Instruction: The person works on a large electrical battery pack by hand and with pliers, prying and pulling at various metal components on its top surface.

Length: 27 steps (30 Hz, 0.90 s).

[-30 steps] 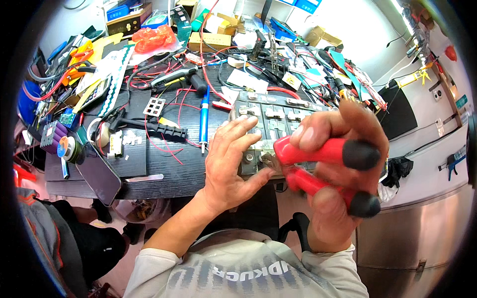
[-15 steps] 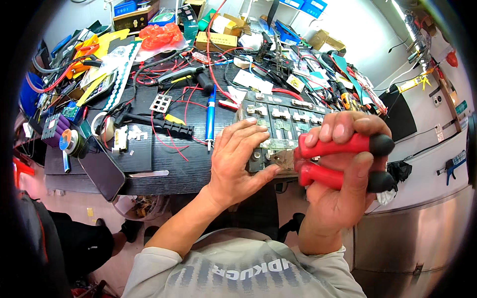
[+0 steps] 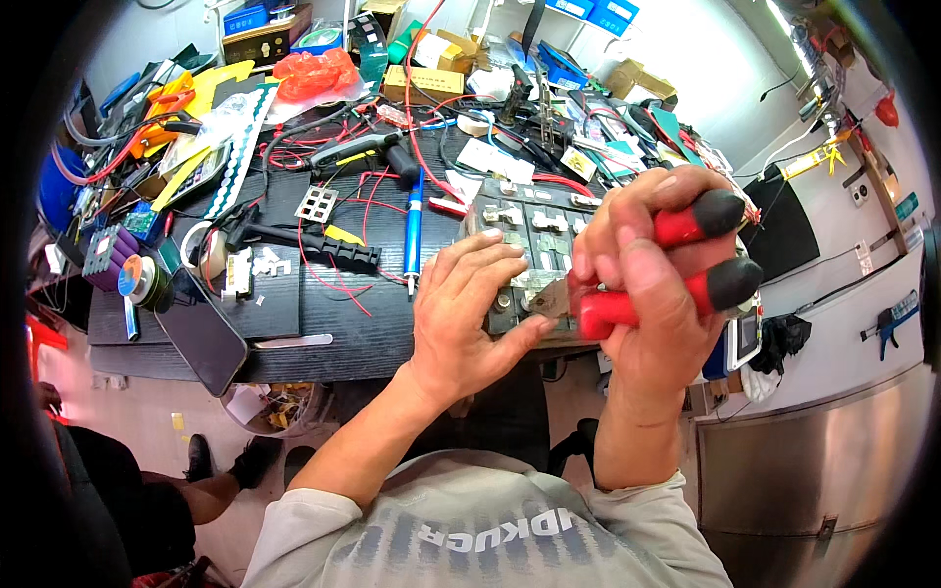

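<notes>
Right hand squeezes red-handled pliers over grey metal-tabbed battery pack.

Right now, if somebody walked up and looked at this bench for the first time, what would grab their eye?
First the right hand at centre right, gripping red-and-black-handled pliers whose nose meets a grey battery pack at the table's near edge. The left hand lies flat on that pack. Behind them the black table is crowded: red wires, a blue pen-shaped tool, and a crumpled red bag at the back.
</notes>
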Tool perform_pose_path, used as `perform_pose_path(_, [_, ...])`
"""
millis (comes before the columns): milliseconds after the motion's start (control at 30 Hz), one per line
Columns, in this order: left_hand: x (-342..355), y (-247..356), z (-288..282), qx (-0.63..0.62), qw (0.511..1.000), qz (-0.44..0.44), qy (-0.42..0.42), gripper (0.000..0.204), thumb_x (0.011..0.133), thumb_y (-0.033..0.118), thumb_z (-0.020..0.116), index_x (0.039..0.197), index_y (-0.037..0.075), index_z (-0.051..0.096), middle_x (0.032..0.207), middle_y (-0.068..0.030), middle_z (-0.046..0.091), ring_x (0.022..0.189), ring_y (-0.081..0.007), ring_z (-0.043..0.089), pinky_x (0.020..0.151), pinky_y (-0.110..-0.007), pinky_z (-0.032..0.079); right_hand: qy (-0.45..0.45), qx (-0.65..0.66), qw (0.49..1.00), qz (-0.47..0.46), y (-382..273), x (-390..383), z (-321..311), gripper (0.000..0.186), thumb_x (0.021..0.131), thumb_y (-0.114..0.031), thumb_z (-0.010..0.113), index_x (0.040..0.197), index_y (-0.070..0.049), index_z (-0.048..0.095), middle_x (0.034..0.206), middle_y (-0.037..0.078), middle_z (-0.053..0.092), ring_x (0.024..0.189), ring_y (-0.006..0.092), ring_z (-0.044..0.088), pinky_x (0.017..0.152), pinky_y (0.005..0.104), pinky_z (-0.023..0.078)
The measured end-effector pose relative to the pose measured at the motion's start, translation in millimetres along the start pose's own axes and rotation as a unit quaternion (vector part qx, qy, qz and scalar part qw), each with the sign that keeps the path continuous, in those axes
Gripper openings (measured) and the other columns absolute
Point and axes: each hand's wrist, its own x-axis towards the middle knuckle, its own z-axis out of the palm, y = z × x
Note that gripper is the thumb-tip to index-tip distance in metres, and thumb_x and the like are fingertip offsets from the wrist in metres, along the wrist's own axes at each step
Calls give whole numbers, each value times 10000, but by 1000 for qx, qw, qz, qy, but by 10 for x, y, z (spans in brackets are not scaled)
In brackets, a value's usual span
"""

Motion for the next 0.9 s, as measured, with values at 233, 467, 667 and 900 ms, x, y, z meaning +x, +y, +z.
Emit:
perform_pose_path(233, [4, 43, -8, 21, 1000, -18, -8, 536, 776, 373, 938, 1161, 50, 752, 1268, -94, 766, 1308, -333, 655, 1104, -454, 452, 212, 95, 972, -34, 42, -117, -57, 295, 984, -56, 691, 1250, -71, 565, 939, 46, 621, 740, 122, 579, 683, 337, 536])
perform_pose_path(467, [2, 35, 5, 9, 1000, -15, 2, 530, 773, 369, 946, 1151, 50, 757, 1269, -98, 767, 1321, -332, 653, 1113, -454, 451, 227, 80, 971, -6, 15, -154, -35, 365, 956, -65, 673, 1295, -30, 539, 994, 67, 627, 790, 145, 592, 736, 360, 546])
perform_pose_path(667, [-13, 18, 24, -3, 1000, -20, 5, 525, 779, 333, 934, 1175, 40, 754, 1287, -113, 758, 1327, -349, 647, 1123, -468, 455, 67, 86, 992, 56, -74, 10, -49, 672, 856, -103, 661, 1486, 6, 455, 1117, 119, 610, 922, 176, 602, 828, 342, 527])
perform_pose_path(900, [-14, 3, 46, -6, 1000, -11, 22, 517, 745, 321, 946, 1140, 53, 747, 1241, -91, 763, 1274, -333, 660, 1061, -461, 462, 20, -25, 994, 103, -113, 98, 68, 766, 845, -188, 682, 1525, 54, 426, 1157, 137, 588, 970, 190, 603, 904, 364, 526])
